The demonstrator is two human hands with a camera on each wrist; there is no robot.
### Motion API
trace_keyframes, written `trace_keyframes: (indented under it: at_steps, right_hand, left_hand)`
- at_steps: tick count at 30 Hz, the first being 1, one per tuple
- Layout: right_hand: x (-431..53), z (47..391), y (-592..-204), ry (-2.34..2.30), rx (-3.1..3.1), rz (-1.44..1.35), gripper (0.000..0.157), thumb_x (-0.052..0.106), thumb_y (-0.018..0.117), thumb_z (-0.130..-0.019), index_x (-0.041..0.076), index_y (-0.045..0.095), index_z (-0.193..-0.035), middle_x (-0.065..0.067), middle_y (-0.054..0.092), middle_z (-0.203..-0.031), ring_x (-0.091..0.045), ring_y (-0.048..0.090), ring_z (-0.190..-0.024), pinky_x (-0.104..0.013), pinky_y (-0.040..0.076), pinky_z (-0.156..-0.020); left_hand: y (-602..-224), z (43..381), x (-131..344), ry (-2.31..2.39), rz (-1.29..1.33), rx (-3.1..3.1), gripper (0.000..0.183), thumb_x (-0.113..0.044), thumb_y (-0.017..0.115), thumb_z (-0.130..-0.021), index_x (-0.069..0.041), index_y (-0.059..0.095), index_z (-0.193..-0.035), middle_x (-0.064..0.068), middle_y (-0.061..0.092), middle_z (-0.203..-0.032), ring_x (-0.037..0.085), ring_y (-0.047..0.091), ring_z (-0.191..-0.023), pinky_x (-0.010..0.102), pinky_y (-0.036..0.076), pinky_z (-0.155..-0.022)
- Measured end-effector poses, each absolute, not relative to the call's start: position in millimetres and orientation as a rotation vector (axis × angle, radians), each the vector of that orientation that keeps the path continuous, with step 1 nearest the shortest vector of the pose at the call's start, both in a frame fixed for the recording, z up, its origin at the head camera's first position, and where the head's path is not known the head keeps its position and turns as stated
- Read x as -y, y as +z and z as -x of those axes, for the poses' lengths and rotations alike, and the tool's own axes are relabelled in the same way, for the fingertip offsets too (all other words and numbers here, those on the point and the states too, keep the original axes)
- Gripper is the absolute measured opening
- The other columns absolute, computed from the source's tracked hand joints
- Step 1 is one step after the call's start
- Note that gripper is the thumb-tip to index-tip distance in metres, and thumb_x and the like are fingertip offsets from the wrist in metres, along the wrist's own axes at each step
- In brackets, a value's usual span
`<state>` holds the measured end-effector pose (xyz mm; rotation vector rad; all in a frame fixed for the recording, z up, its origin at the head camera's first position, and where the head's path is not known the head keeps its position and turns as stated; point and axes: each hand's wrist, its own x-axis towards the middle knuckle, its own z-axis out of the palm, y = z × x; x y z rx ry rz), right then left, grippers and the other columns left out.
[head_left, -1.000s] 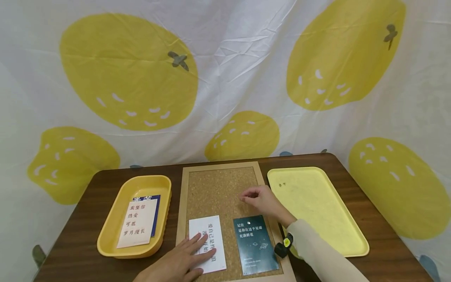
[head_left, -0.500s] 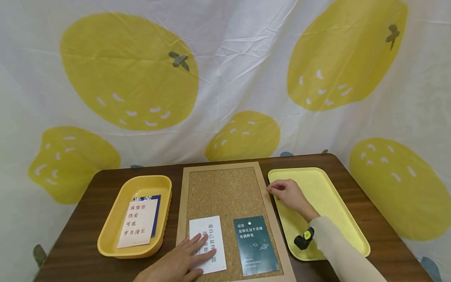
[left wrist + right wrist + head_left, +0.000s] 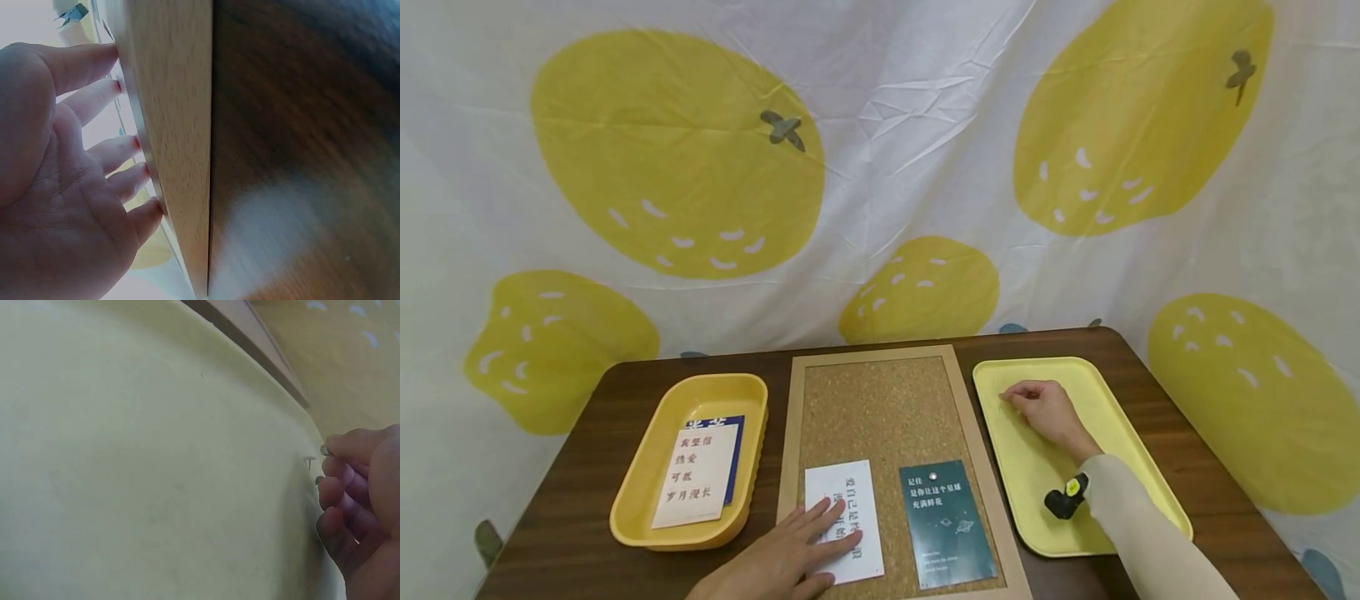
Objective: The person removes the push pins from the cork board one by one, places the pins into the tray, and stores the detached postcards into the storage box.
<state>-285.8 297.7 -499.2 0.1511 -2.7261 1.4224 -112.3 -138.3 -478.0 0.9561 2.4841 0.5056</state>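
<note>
On the left, the orange-yellow basin (image 3: 718,400) is holding two cards (image 3: 692,479). The left hand (image 3: 786,546), fingers spread, is resting on the white card (image 3: 864,507), which is lying on the corkboard (image 3: 872,408) beside the green card (image 3: 948,529). The right hand (image 3: 1048,410) is seemingly pinching a thumbtack (image 3: 324,450) over the yellow tray (image 3: 1033,467); picking is probably going on, next requiring a careful lift.

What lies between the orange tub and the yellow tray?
In the head view, the cork board lies between tub and tray, carrying a white card under the left hand and a green card.
</note>
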Motion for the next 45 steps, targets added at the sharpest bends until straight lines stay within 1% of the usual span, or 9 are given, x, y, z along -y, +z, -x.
trace_keyframes:
  at_steps: [4,8,15,22,31,39,45]
  right_hand:
    - [-301.7,289.1,-502.0,1.454,2.714,-0.098,0.017,0.007,0.061,-0.097,-0.003,0.074,-0.100,-0.007,0.063,-0.072,-0.012,0.052,-0.057,-0.024,0.044,-0.050]
    - [-303.6,290.9,-504.3,1.479,2.716,-0.057,0.018,0.010,0.061,-0.098,-0.002,0.074,-0.100,-0.003,0.061,-0.069,-0.011,0.051,-0.057,-0.023,0.043,-0.049]
    - [-305.5,292.5,-508.8,1.487,2.714,-0.034,0.019,0.012,0.062,-0.097,-0.002,0.074,-0.100,0.000,0.063,-0.069,-0.010,0.053,-0.058,-0.022,0.043,-0.049]
    - [-304.9,294.4,-512.4,1.465,2.720,-0.027,0.019,0.012,0.062,-0.097,-0.003,0.074,-0.099,0.003,0.062,-0.069,-0.008,0.051,-0.058,-0.022,0.042,-0.050]
    - [-304.2,295.6,-513.4,1.458,2.727,-0.020,0.019,0.013,0.063,-0.097,-0.001,0.074,-0.100,0.000,0.067,-0.077,-0.010,0.051,-0.060,-0.023,0.042,-0.052]
    - [-302.8,294.4,-512.3,1.468,2.719,-0.017,0.018,0.012,0.064,-0.096,-0.002,0.074,-0.099,0.001,0.067,-0.075,-0.008,0.050,-0.057,-0.022,0.042,-0.050]
    - [-302.7,294.4,-512.0,1.455,2.718,-0.009,0.018,0.014,0.065,-0.096,-0.001,0.075,-0.100,0.001,0.067,-0.076,-0.009,0.050,-0.058,-0.023,0.042,-0.051]
  left_hand:
    - [-478.4,112.3,138.3,0.507,-0.961,-2.481,0.054,-0.051,0.047,-0.101,-0.043,0.033,-0.152,-0.001,0.021,-0.165,0.026,0.018,-0.152,0.051,0.021,-0.120]
    - [-479.0,112.2,137.7,0.512,-0.940,-2.475,0.054,-0.052,0.047,-0.101,-0.045,0.032,-0.152,-0.003,0.021,-0.165,0.025,0.018,-0.152,0.050,0.020,-0.121]
    - [-478.8,111.9,138.2,0.511,-0.961,-2.486,0.054,-0.052,0.047,-0.101,-0.043,0.033,-0.152,-0.001,0.021,-0.165,0.026,0.019,-0.152,0.050,0.021,-0.120]
    - [-478.3,110.9,137.6,0.507,-0.936,-2.489,0.053,-0.052,0.047,-0.101,-0.045,0.033,-0.152,-0.003,0.021,-0.165,0.025,0.019,-0.152,0.049,0.022,-0.120]
    - [-477.8,111.3,137.5,0.501,-0.921,-2.491,0.054,-0.052,0.048,-0.100,-0.045,0.034,-0.151,-0.004,0.021,-0.165,0.025,0.019,-0.152,0.049,0.022,-0.120]
    - [-476.8,110.3,137.8,0.502,-0.926,-2.493,0.054,-0.052,0.048,-0.100,-0.044,0.034,-0.152,-0.003,0.021,-0.165,0.025,0.019,-0.152,0.049,0.022,-0.120]
    - [-476.7,110.8,137.6,0.504,-0.910,-2.489,0.054,-0.051,0.049,-0.100,-0.045,0.033,-0.151,-0.005,0.021,-0.165,0.024,0.018,-0.152,0.049,0.021,-0.121]
